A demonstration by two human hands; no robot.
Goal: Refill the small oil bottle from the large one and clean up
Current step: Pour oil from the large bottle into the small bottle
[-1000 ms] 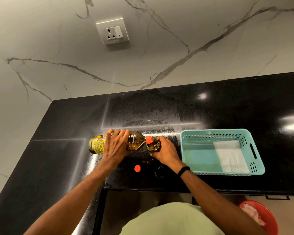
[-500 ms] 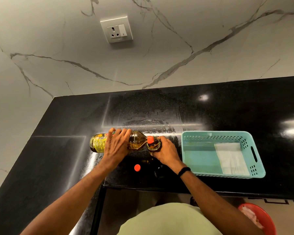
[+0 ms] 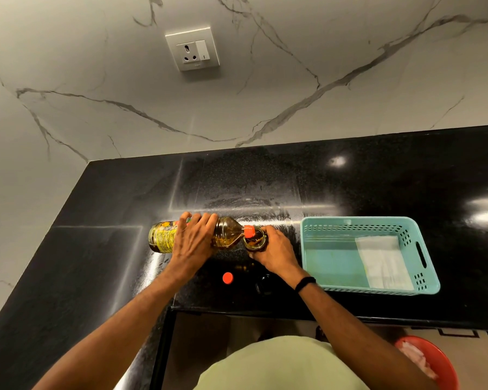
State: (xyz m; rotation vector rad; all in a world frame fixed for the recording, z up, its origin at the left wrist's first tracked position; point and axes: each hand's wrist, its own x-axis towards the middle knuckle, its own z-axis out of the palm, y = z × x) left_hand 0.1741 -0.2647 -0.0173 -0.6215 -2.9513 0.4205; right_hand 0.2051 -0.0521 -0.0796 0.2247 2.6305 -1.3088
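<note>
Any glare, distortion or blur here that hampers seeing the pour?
Head view: the wide-angle lens bows the countertop edges; bright glare sits on it at far right and streaks behind the large bottle; that bottle, the small bottle, the left hand and the right hand look sharp; the black cap near the front edge nearly blends into the dark stone.

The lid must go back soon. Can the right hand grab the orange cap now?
Probably not yet: the right hand grips the small oil bottle under the mouth of the large oil bottle. The orange cap lies uncovered on the counter near that wrist, so once freed, the way looks clear.
</note>
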